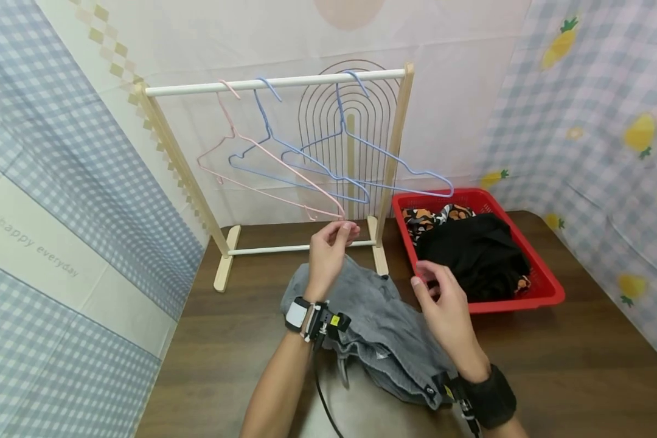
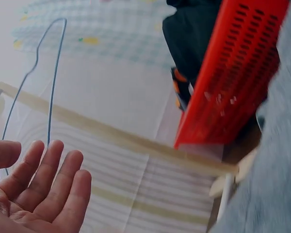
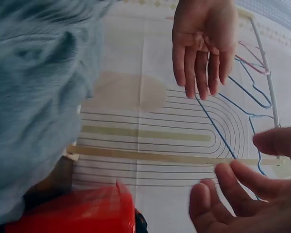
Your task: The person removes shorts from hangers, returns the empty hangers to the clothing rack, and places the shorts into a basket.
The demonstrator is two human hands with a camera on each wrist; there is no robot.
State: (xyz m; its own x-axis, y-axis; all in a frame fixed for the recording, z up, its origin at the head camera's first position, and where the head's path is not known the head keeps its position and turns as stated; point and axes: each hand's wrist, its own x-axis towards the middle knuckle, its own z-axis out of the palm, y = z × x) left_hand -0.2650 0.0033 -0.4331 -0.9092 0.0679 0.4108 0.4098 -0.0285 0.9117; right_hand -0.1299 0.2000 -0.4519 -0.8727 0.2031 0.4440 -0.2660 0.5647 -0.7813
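My left hand (image 1: pixel 328 249) is raised at the lower right corner of a pink hanger (image 1: pixel 232 129), its fingers loosely extended. In the left wrist view, the left palm (image 2: pixel 43 194) faces up, fingers apart, with nothing gripped. My right hand (image 1: pixel 446 310) hovers over the right part of a grey garment (image 1: pixel 372 310), beside the red basket. Thumb and fingers of that right hand (image 3: pixel 252 189) stand apart and hold nothing. The garment lies rumpled on the table below both hands, its waistband toward me and a cord hanging out.
A rack with a white bar (image 1: pixel 197 89) stands at the back. Two blue hangers (image 1: pixel 270 131) hang there to the right of the pink one. The red basket (image 1: pixel 547 298) at right holds black cloth (image 1: pixel 471 255) and patterned cloth (image 1: pixel 418 222). A cable (image 1: pixel 323 395) trails from my left wrist.
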